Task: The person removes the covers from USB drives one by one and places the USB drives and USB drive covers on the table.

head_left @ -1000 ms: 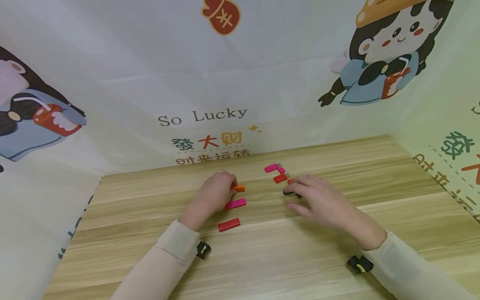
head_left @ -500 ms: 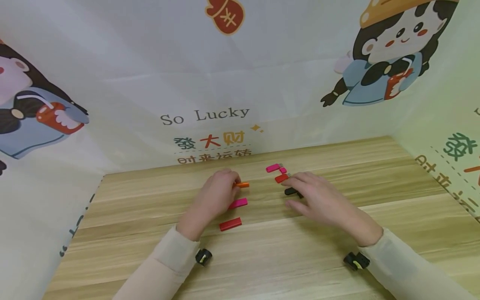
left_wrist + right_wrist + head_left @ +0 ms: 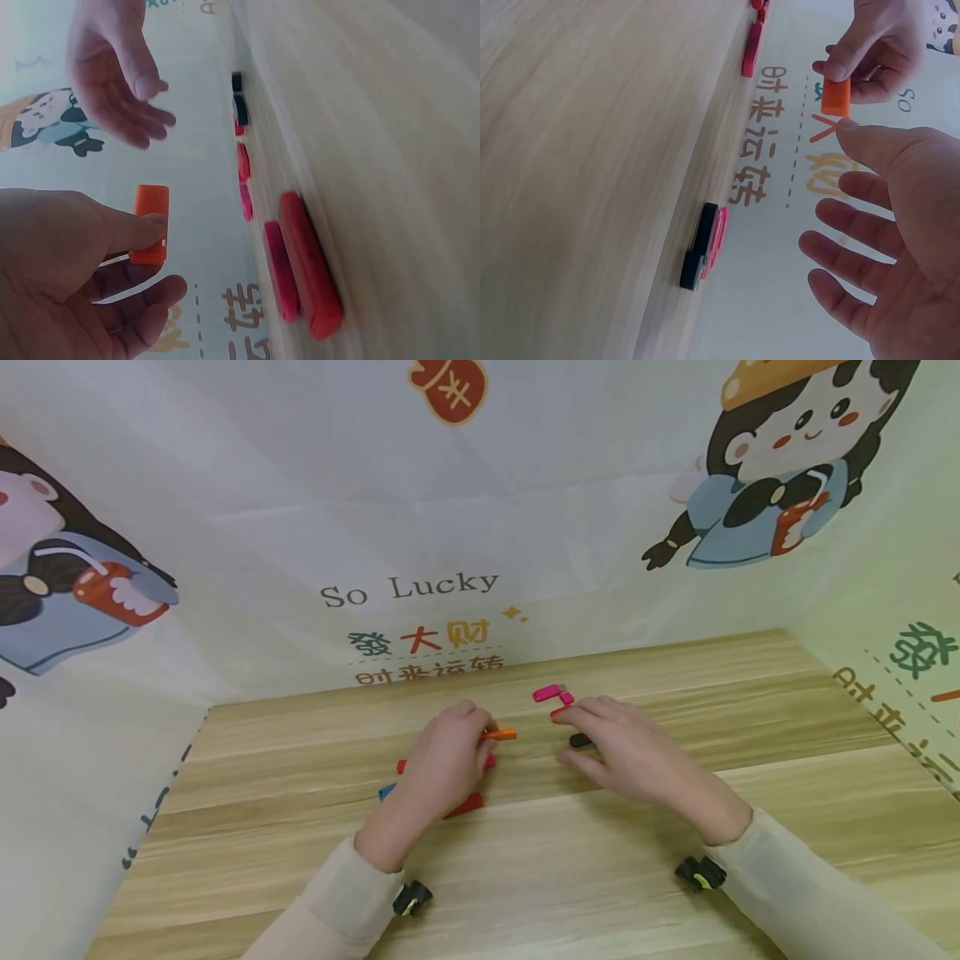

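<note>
My left hand [image 3: 450, 752] pinches an orange USB flash drive [image 3: 506, 734] between thumb and fingers, raised above the table. Facing it, my right hand [image 3: 637, 756] hovers with its fingers spread and relaxed, holding nothing; in the right wrist view its thumb appears close to the orange flash drive [image 3: 835, 97]. Beneath the right hand lie a black flash drive [image 3: 580, 740] and a red one [image 3: 559, 712], both partly covered. Behind them is a pink flash drive [image 3: 547, 693] with its metal plug bare and a small pink cap [image 3: 567, 698] beside it.
Under my left hand and forearm lie a red stick [image 3: 467, 806], a pink stick [image 3: 491, 762] and a blue one [image 3: 386, 792], all partly hidden. A printed cloth wall [image 3: 262, 568] borders the wooden table [image 3: 562, 877] at the back and sides.
My left hand has lifted the orange flash drive and carried it to the right. My right hand has shifted slightly left, covering more of the red flash drive.
</note>
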The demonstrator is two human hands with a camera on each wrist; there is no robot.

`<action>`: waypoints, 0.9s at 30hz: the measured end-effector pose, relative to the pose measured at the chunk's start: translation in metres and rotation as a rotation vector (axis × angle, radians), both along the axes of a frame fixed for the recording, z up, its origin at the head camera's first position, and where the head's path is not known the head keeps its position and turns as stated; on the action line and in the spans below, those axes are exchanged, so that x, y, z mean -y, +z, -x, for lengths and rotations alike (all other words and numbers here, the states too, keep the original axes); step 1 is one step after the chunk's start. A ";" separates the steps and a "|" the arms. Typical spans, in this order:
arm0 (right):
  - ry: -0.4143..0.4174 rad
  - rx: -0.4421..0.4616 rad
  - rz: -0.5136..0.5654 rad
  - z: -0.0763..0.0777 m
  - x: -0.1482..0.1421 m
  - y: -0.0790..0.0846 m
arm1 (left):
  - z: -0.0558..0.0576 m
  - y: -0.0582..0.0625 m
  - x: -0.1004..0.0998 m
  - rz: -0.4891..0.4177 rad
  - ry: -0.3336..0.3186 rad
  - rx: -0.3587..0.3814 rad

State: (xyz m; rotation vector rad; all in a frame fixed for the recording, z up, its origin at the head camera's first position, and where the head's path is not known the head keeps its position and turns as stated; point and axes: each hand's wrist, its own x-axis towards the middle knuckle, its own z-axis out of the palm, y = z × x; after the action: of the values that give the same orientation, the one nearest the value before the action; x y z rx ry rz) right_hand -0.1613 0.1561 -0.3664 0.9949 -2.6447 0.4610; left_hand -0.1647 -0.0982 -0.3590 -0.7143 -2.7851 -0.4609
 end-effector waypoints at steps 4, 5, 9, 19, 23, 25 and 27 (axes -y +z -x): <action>0.005 -0.007 0.000 0.001 0.004 0.001 | -0.005 0.000 -0.004 0.000 -0.011 -0.017; 0.005 -0.006 -0.001 0.001 0.005 0.002 | -0.006 0.000 -0.004 -0.001 -0.014 -0.019; 0.013 -0.004 -0.007 0.002 0.010 0.003 | -0.011 -0.001 -0.009 -0.013 -0.024 -0.038; 0.044 -0.018 0.009 0.001 0.018 0.001 | -0.019 -0.003 -0.021 -0.043 -0.036 -0.057; 0.047 -0.017 0.010 0.000 0.021 0.001 | -0.022 -0.004 -0.024 -0.045 -0.043 -0.053; 0.053 -0.023 0.014 -0.001 0.022 0.002 | -0.024 -0.004 -0.026 -0.042 -0.045 -0.051; 0.061 -0.030 0.017 -0.002 0.022 0.001 | -0.025 -0.004 -0.027 -0.044 -0.044 -0.047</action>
State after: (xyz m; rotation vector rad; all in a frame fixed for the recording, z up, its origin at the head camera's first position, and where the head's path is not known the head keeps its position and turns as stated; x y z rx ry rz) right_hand -0.1598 0.1338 -0.3650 1.0720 -2.5856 0.4769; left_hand -0.1393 -0.0713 -0.3631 -0.7676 -2.7112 -0.5055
